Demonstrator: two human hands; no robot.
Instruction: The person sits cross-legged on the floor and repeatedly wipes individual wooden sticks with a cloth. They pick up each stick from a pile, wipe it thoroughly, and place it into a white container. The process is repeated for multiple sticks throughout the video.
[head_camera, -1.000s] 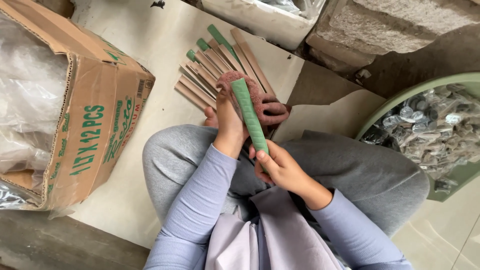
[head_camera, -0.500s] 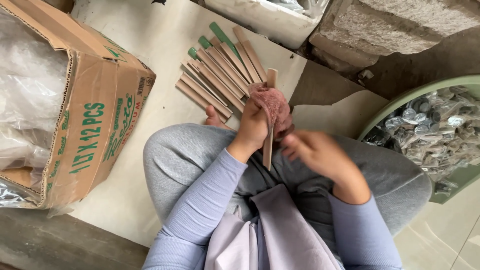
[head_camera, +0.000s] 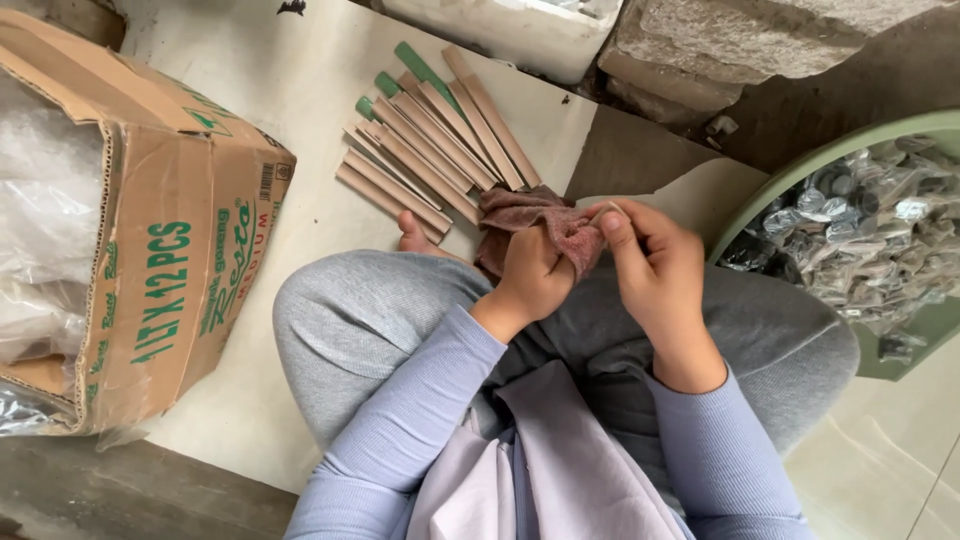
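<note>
Two hands at lap | left hand (head_camera: 535, 275) clutches reddish cloth (head_camera: 540, 225) | right hand (head_camera: 650, 260) pinches cloth's edge

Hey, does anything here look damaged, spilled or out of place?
The brown cardboard box lies tipped on its side, flap torn, clear plastic bags bulging out. The tan sticks lie in a tidy row; both hands, left and right, hold a reddish-brown cloth.

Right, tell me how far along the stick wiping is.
Done, it seems: a row of brown sticks, some with green ends, lies side by side on the floor. In hand: the left hand grips a reddish cloth, and the right hand pinches something at its edge, too hidden to identify. Left: no separate unwiped pile can be seen.
</note>
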